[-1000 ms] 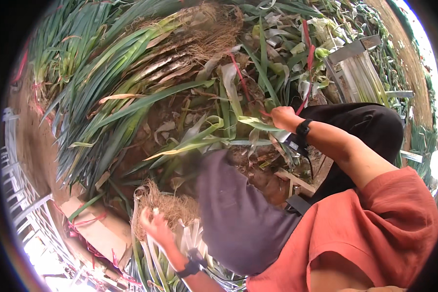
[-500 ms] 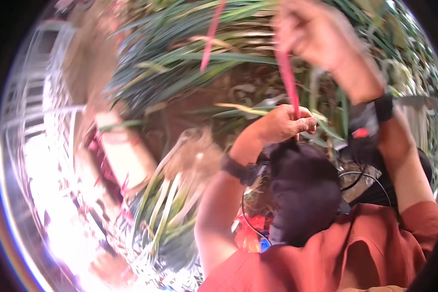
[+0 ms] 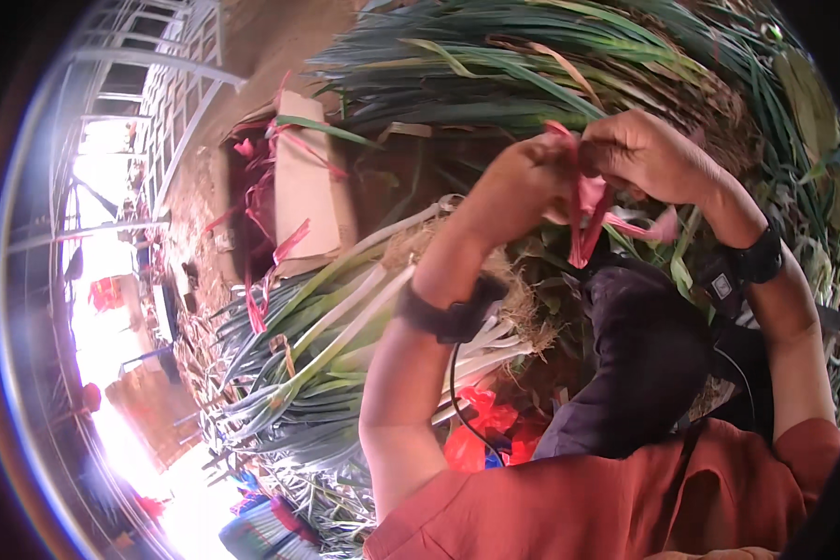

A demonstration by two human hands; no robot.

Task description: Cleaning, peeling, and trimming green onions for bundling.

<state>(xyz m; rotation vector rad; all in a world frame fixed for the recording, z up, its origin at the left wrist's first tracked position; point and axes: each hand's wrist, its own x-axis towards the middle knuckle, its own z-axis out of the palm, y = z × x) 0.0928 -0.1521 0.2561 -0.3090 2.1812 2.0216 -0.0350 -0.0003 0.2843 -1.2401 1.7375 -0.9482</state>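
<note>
Above my bent knee, my left hand (image 3: 527, 182) and my right hand (image 3: 646, 157) are close together, both with fingers closed. Between them is a pink plastic strip (image 3: 588, 215), bunched, with loose ends dangling below and to the right. The backs of my hands partly hide where the fingers pinch it. Just beyond my hands lies a large heap of long scallions (image 3: 476, 84), green leaves to the left and roots to the right. More scallions (image 3: 345, 322) lie left of my left forearm, their white stems and roots toward me.
A cardboard box (image 3: 310, 201) with pink strips (image 3: 257, 201) hanging about it stands to the left. Red plastic (image 3: 481, 425) lies beside my leg (image 3: 635, 345). A white metal lattice (image 3: 182, 103) rises at the far left. Loose greens (image 3: 812, 261) pile up along the right.
My right hand has come down and toward my left hand, which has risen slightly. The strip, stretched between them before, is now gathered in a bunch. My view has shifted.
</note>
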